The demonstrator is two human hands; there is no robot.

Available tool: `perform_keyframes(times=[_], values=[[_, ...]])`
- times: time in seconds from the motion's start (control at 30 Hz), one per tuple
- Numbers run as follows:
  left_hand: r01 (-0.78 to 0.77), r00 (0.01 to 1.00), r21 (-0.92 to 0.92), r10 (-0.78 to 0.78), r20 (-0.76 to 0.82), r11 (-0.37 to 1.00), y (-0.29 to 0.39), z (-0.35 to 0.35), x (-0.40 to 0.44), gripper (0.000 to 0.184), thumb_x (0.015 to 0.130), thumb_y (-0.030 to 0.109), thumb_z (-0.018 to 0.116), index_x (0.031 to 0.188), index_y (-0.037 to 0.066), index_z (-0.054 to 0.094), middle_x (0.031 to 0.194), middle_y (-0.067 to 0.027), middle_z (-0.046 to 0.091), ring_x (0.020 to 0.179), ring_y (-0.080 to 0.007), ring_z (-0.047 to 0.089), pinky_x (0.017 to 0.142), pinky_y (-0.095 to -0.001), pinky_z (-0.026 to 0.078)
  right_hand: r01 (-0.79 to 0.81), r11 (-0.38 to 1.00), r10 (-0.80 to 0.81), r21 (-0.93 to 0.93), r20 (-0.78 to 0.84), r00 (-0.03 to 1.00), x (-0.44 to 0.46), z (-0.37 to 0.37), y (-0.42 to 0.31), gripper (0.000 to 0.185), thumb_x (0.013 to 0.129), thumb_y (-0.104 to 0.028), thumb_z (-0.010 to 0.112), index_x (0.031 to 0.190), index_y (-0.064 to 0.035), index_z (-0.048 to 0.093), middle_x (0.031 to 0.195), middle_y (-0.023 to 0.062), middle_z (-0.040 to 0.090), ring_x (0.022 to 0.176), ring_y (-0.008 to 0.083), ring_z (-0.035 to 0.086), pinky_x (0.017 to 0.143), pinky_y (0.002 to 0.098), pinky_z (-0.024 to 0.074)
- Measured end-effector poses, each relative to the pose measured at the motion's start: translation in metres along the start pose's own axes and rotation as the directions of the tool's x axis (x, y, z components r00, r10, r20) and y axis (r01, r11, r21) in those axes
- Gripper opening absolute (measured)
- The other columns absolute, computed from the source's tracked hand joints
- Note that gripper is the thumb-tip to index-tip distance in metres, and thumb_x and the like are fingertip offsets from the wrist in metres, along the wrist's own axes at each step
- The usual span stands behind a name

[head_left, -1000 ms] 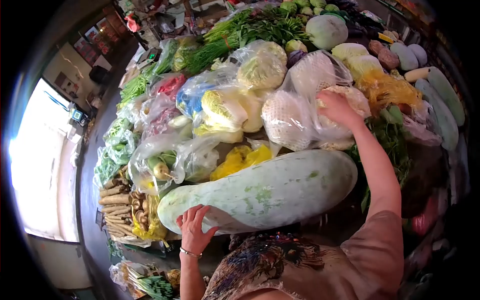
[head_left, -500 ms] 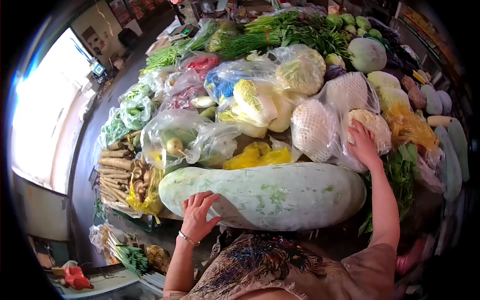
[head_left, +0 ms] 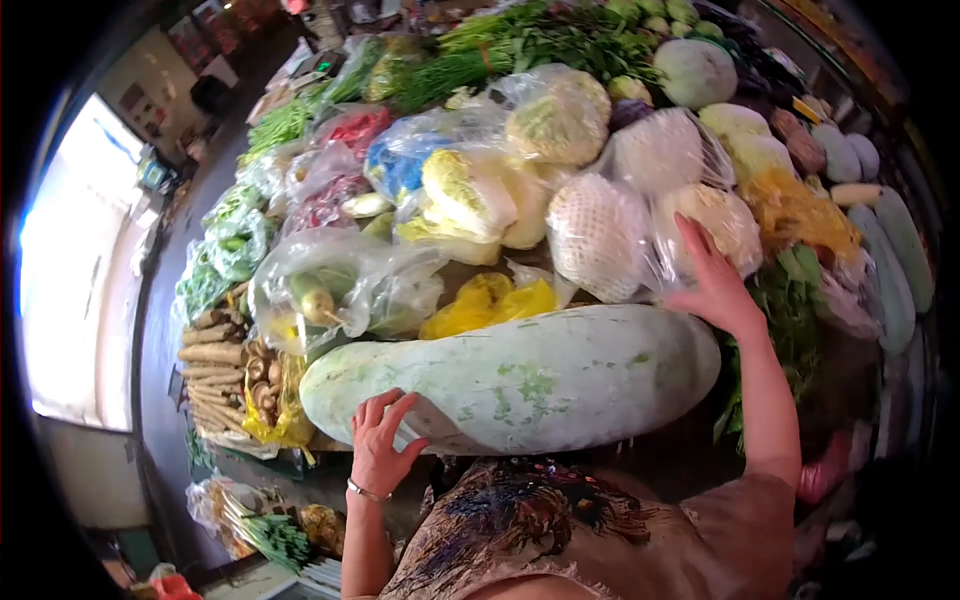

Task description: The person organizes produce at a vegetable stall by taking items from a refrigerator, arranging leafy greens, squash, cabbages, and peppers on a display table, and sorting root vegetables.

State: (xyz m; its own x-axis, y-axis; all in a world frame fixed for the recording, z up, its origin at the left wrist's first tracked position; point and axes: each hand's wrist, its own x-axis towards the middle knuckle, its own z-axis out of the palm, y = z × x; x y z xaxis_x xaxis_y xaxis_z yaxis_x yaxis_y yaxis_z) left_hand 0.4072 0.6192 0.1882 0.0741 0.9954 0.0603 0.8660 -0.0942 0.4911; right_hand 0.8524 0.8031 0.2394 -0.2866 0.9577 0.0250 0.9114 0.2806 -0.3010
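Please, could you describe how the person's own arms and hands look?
The left hand and right hand wear no gloves. A thin silvery bracelet circles the left wrist; the right wrist is bare. The right arm has a short, plain brownish sleeve.
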Motion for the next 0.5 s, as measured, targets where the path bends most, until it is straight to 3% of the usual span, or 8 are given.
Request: perform_keyframes(times=[0.07,0.1,0.13,0.2,0.27,0.37,0.43,0.5], values=[[-0.014,1.000,-0.005,0.014,-0.003,1.000,0.002,0.000,0.002,0.068,0.059,0.011,0.082,0.122,0.014,0.060,0.122,-0.0097,0.055,0.113,-0.0321,0.050,0.096,-0.0432,0.037,-0.121,0.988,0.108,-0.101,-0.126,0.986,0.012,0.015,0.030,0.069,0.077,-0.017,0.074,0.138,-0.0126,0.042,0.144,0.0147,0.039,0.123,0.0345,0.048,0.103,0.0459,0.0362],[-0.029,0.999,-0.045,0.029,-0.017,0.999,0.000,-0.001,0.002,0.064,0.059,0.011,0.081,0.121,0.014,0.061,0.121,-0.0098,0.056,0.112,-0.0319,0.050,0.096,-0.0432,0.037,-0.035,0.996,0.015,-0.087,-0.222,0.975,0.019,0.025,0.057,0.040,0.080,-0.014,0.069,0.117,-0.0079,0.057,0.129,0.0149,0.050,0.115,0.0346,0.053,0.096,0.0439,0.0415],[-0.042,0.999,-0.083,0.039,-0.033,0.996,-0.001,-0.002,0.004,0.061,0.060,0.011,0.080,0.119,0.014,0.062,0.120,-0.0100,0.057,0.111,-0.0317,0.051,0.096,-0.0431,0.037,-0.044,0.995,0.023,-0.090,-0.227,0.974,0.027,0.022,0.061,0.040,0.080,-0.014,0.069,0.117,-0.0079,0.057,0.129,0.0149,0.050,0.115,0.0346,0.053,0.096,0.0439,0.0415],[-0.032,0.998,-0.061,0.028,-0.058,0.998,-0.003,0.001,0.004,0.053,0.064,0.012,0.078,0.115,0.012,0.063,0.116,-0.0098,0.059,0.108,-0.0311,0.052,0.095,-0.0411,0.036,-0.002,0.986,0.061,0.169,-0.342,0.938,0.043,0.020,0.063,0.022,0.083,-0.012,0.065,0.103,-0.0047,0.061,0.119,0.0138,0.056,0.107,0.0345,0.055,0.089,0.0409,0.0447],[0.045,0.987,-0.079,-0.057,-0.153,0.996,-0.013,0.011,0.003,0.047,0.068,0.014,0.076,0.113,0.009,0.063,0.112,-0.0089,0.061,0.106,-0.0304,0.054,0.094,-0.0389,0.035,0.079,0.991,-0.021,0.105,-0.469,0.883,0.065,0.019,0.059,0.020,0.084,-0.010,0.063,0.103,-0.0042,0.058,0.114,0.0124,0.058,0.103,0.0352,0.057,0.086,0.0395,0.0455],[-0.035,0.962,-0.063,0.017,-0.271,0.997,0.002,0.015,0.018,0.044,0.072,0.012,0.073,0.113,0.007,0.062,0.112,-0.0093,0.061,0.106,-0.0294,0.055,0.095,-0.0386,0.034,0.034,0.967,0.099,0.254,-0.493,0.865,0.105,0.020,0.068,0.038,0.084,-0.013,0.065,0.119,-0.0069,0.054,0.121,0.0140,0.056,0.112,0.0349,0.054,0.092,0.0403,0.0440],[-0.093,0.935,-0.077,0.060,-0.349,0.993,0.003,0.017,0.025,0.045,0.075,0.019,0.070,0.117,0.006,0.061,0.119,-0.0114,0.059,0.113,-0.0312,0.052,0.099,-0.0407,0.032,-0.111,0.994,0.064,-0.012,-0.751,0.658,0.135,0.039,0.091,0.059,0.079,-0.007,0.067,0.134,-0.0061,0.045,0.127,0.0166,0.054,0.107,0.0322,0.059,0.092,0.0393,0.0446],[-0.115,0.930,-0.175,0.044,-0.365,0.978,-0.003,0.026,0.031,0.047,0.076,0.025,0.068,0.118,0.005,0.060,0.121,-0.0120,0.058,0.116,-0.0323,0.050,0.102,-0.0418,0.030,-0.159,0.979,0.203,0.127,-0.590,0.781,0.153,0.043,0.113,0.070,0.080,-0.015,0.068,0.142,-0.0096,0.034,0.132,0.0185,0.051,0.120,0.0326,0.050,0.098,0.0391,0.0415]])
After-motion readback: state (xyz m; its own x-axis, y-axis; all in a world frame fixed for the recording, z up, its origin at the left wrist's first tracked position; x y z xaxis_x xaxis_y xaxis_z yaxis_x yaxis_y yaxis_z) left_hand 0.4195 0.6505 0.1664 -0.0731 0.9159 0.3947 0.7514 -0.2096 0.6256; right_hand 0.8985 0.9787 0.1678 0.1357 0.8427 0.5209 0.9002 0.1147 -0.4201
